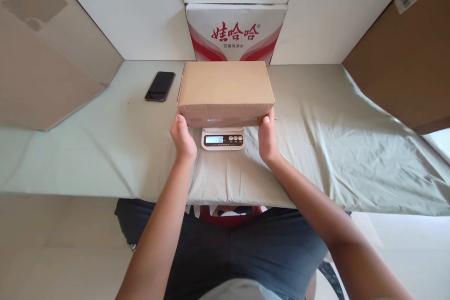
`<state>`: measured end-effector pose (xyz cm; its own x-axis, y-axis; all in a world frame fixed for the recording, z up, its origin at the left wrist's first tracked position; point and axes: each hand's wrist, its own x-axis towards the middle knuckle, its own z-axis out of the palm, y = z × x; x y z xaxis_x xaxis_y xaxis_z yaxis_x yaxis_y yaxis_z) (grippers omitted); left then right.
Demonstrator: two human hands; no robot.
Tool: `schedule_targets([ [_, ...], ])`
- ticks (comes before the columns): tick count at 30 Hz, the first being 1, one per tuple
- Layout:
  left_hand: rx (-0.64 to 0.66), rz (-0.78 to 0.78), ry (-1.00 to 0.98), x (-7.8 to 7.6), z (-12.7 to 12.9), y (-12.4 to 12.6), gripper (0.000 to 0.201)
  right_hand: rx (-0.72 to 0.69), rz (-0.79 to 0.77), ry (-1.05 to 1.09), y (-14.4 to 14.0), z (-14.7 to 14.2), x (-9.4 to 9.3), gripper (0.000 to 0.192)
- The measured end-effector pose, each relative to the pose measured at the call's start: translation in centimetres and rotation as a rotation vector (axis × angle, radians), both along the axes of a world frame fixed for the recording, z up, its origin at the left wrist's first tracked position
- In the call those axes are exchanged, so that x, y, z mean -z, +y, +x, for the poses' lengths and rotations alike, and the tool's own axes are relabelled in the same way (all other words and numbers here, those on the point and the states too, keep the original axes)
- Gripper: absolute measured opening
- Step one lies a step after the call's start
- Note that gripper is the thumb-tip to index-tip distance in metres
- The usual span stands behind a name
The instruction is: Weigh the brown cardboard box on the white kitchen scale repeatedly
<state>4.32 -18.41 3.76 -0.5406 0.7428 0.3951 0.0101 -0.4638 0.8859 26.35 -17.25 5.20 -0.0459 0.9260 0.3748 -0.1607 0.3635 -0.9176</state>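
Note:
A closed brown cardboard box (225, 83) is held between my two hands, over a small white digital scale (222, 142). My left hand (183, 137) grips the box's near left corner, thumb on the front face and the other fingers hidden beneath or behind it. At the near right corner my right hand (267, 137) holds it the same way. The box covers the scale's platform, so whether the two touch cannot be seen. The scale's lit display appears to read 0, with several round buttons beside it.
A black phone (160, 86) lies left of the box on the pale green cloth (140, 159). Behind stands a white and red carton (236, 33) with Chinese lettering, among white panels. Large brown cartons flank the table at left (52, 65) and right (408, 61).

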Motion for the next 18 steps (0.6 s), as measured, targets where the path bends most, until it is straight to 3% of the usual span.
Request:
schedule_targets([
  [18, 0.031, -0.019, -0.08, -0.18, 0.37, 0.07, 0.066, 0.029, 0.0, -0.065, 0.12, 0.09, 0.29, 0.069],
])
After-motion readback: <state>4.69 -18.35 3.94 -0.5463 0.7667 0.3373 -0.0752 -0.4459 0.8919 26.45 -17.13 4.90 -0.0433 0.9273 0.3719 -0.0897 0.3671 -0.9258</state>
